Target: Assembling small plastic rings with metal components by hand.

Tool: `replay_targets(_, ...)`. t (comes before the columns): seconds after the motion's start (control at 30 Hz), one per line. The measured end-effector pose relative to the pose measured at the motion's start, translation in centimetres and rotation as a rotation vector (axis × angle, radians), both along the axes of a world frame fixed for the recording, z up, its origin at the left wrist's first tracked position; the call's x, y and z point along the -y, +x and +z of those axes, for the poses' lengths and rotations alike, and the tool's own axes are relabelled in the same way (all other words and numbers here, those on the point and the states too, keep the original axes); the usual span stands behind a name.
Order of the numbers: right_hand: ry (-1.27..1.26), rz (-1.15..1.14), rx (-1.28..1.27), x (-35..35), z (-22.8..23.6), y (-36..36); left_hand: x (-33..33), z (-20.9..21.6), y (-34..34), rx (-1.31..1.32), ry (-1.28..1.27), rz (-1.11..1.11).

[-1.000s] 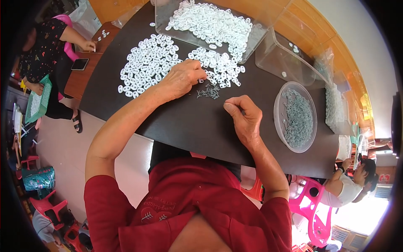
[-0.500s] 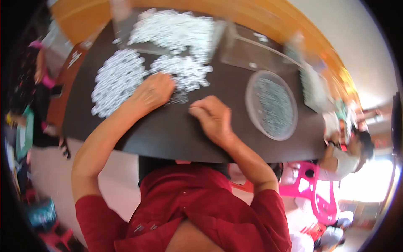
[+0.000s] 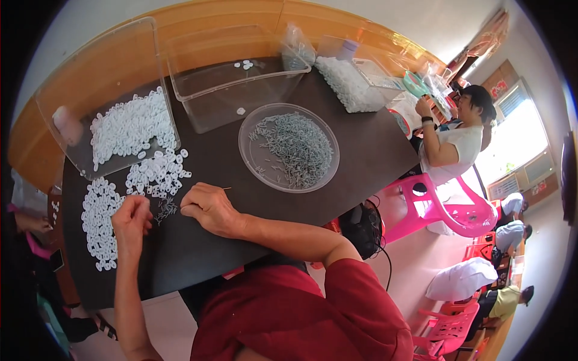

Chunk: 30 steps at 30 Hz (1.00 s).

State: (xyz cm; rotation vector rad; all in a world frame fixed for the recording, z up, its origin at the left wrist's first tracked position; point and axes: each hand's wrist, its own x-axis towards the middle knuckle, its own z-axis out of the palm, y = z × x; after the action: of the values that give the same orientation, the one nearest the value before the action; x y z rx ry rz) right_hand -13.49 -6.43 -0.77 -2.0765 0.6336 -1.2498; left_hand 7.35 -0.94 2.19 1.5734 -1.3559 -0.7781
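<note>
My left hand (image 3: 132,219), fingers curled, rests between the spread of small white plastic pieces (image 3: 100,222) and a little heap of grey screw-like pins (image 3: 167,209). What it pinches, if anything, is hidden. On the other side of that heap my right hand (image 3: 211,209) is closed, thumb against the bent fingers. A thin brownish sliver shows by its knuckles; I cannot tell what it is. Just beyond both hands lies a second pile of white pieces (image 3: 158,173), flat with holes in them. Farther right sits a round clear tub (image 3: 244,144) of grey pins (image 3: 295,150).
A clear bin (image 3: 159,57) on its side spills white pieces at the far left. Another clear bin (image 3: 241,93) stands beside it. A bag (image 3: 298,48) and a box of white pieces (image 3: 355,90) are farther back. A person (image 3: 454,132) sits at right near a pink chair (image 3: 421,204).
The view has swung to the right, shifting the table leftward in it. My left hand has come back from the white pile to beside the grey pins. My right hand stays closed near them.
</note>
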Motion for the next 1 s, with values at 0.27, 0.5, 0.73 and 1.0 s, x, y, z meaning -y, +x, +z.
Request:
replay_targets(0.27,0.126,-0.013,0.072,-0.5,0.1,0.7,-1.4,-0.8,-3.5,-0.588,-0.021,0.002)
replay_targets(0.5,0.086,-0.045,0.085,-0.4,0.1,0.5,-1.2,-1.2,-4.1,-0.545,0.037,0.07)
replay_targets(0.73,0.337,0.05,-0.017,-0.1,1.1,-0.7,-0.9,-1.5,-5.7,-0.68,0.044,0.028)
replay_targets(1.0,0.365,0.084,-0.079,-0.6,0.9,0.4,-2.2,-1.9,-5.3,-0.736,0.05,-0.006)
